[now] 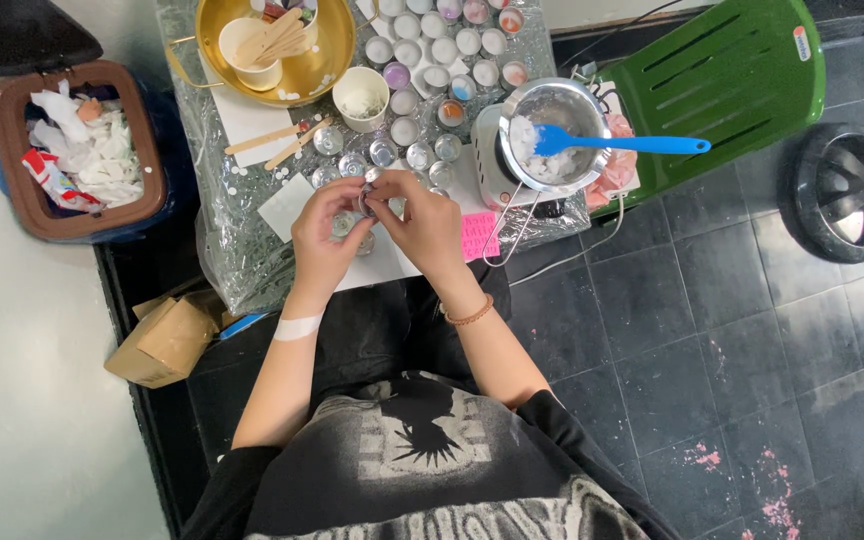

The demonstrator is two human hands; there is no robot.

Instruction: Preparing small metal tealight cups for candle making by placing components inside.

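Observation:
Both of my hands meet over the near edge of a low table (222, 250) covered in crinkled clear plastic. My left hand (324, 235) and my right hand (422, 228) together pinch a small round metal cup (366, 198) between their fingertips. Just beyond the hands stand several more small metal cups (382, 152), some empty and some filled with white or coloured wax (432, 45). A white bandage wraps my left wrist and a brown bracelet circles my right wrist.
A steel pot (557, 135) of white wax flakes with a blue spatula (622, 143) sits on a small hotplate. A gold bowl (277, 50) holds a cup of wooden sticks. A brown bin (77, 150) of scraps, a cardboard box (165, 340), a green chair (722, 85) and a fan (852, 190) surround the table.

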